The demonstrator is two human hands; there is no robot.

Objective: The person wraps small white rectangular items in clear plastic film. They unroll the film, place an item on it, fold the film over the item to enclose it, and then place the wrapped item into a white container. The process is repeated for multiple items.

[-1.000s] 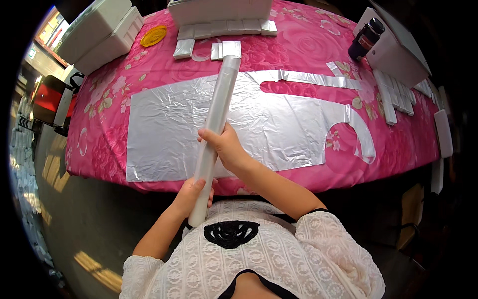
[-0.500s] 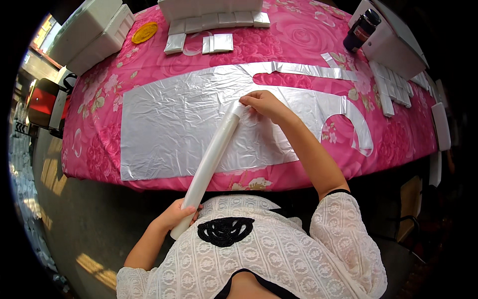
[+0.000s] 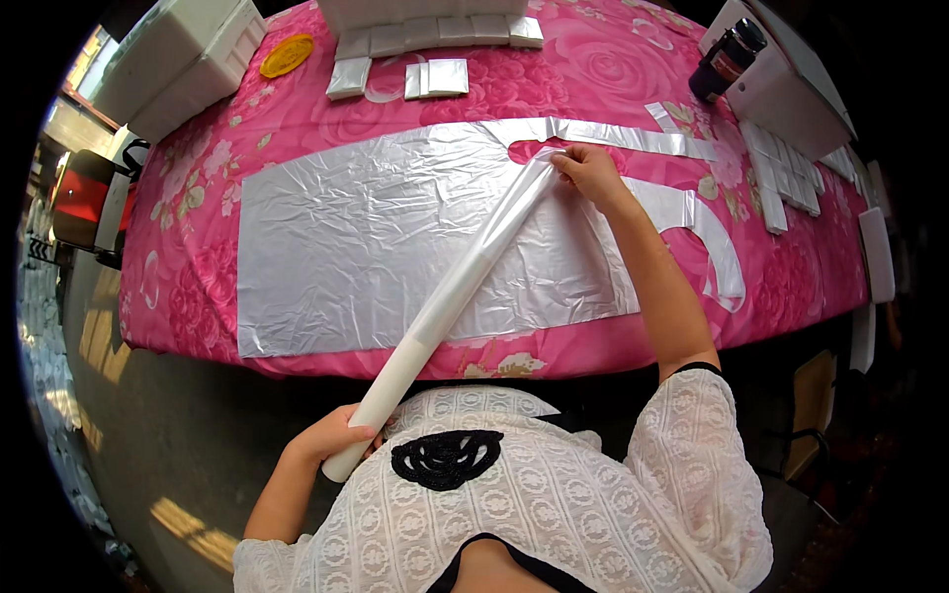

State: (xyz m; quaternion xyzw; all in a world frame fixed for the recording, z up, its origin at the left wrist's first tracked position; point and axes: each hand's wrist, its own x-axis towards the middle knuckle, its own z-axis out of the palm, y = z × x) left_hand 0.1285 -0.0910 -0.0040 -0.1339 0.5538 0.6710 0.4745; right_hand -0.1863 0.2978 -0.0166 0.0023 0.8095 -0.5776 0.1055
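Note:
A long white tube (image 3: pixel 384 393) slants from my lap up over the table's near edge. My left hand (image 3: pixel 339 435) is closed round its lower end. Thin, glossy plastic film (image 3: pixel 486 252) wraps the tube's upper part and stretches beyond it. At the far end of that film, my right hand (image 3: pixel 585 172) pinches the edge between thumb and fingers. Beneath lies a silvery-white plastic apron (image 3: pixel 336 232), spread flat but wrinkled. Its neck cut-out and strap-like strips point right, and the film and right arm cover part of it.
A pink floral cloth (image 3: pixel 188 257) covers the table. Flat white packets (image 3: pixel 447 77) line the far side, with more packets (image 3: pixel 783 168) at right. White foam boxes (image 3: pixel 183 64) stand far left. A dark bottle (image 3: pixel 727 61) stands far right, and a yellow dish (image 3: pixel 287 56) sits far left.
My right hand has moved up and right, drawing the film's end farther along. More of the bare white tube shows near my left hand, which has shifted slightly down and left.

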